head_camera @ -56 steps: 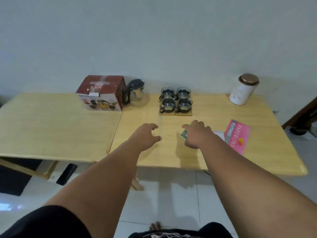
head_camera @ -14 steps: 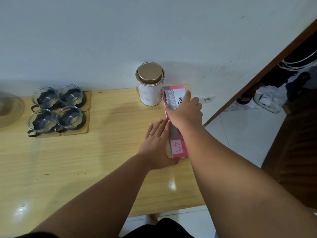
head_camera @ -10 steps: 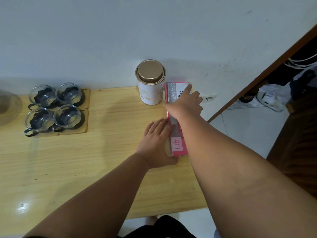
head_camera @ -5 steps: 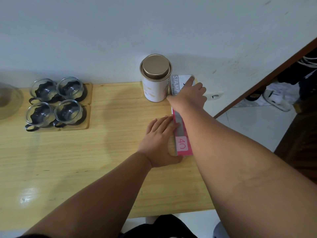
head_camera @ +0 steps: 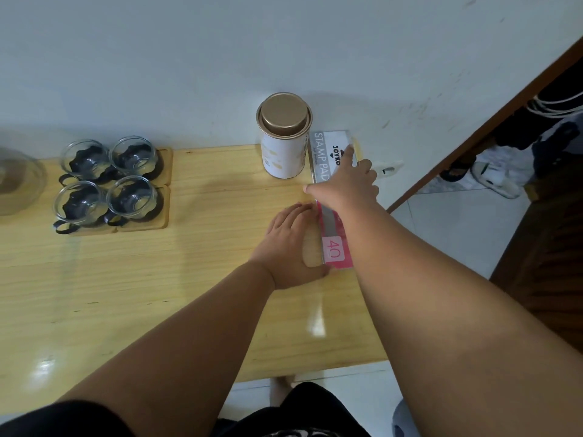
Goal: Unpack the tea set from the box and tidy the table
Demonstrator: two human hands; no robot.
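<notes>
Four glass cups (head_camera: 107, 184) in black holders stand on wooden coasters (head_camera: 164, 203) at the left of the wooden table (head_camera: 157, 294). A glass teapot (head_camera: 15, 181) is cut off by the left frame edge. Beside a white canister with a gold lid (head_camera: 284, 137) lies a grey stamp pad box (head_camera: 326, 149) on a pink packet marked 40 (head_camera: 336, 252). My right hand (head_camera: 347, 184) lies over the box, thumb on its left edge and fingers curled over its right side. My left hand (head_camera: 290, 244) rests flat on the table against the packet's left edge.
The table's right edge (head_camera: 372, 310) runs just past the packet, with tiled floor (head_camera: 448, 234) below. The white wall (head_camera: 220, 74) is directly behind the canister. A dark wooden door frame (head_camera: 492, 121) and sandals (head_camera: 495, 178) are at the right.
My right hand has slid the stamp pad box and pink packet away from me, up beside the canister near the wall. My left hand has stayed flat against the packet's left edge.
</notes>
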